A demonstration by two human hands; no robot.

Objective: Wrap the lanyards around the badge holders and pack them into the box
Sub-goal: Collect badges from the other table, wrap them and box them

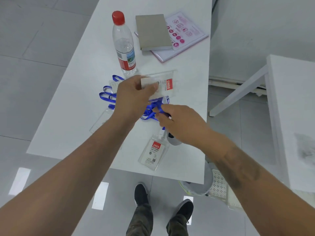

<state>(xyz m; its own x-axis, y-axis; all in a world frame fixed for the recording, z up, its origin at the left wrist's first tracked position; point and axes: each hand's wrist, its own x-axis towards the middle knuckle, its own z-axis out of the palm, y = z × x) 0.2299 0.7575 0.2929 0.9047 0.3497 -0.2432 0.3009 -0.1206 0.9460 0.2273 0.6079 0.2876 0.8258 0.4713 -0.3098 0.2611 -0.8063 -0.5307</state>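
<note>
Badge holder [162, 84], pinched in your left hand [134, 96], lies long axis 9-to-3; its blue lanyard [151, 109] trails toward 5 o'clock, pinched by your right hand [179, 125].

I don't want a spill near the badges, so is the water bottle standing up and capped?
Yes. The bottle stands upright on the table, and its red cap is on.
</note>
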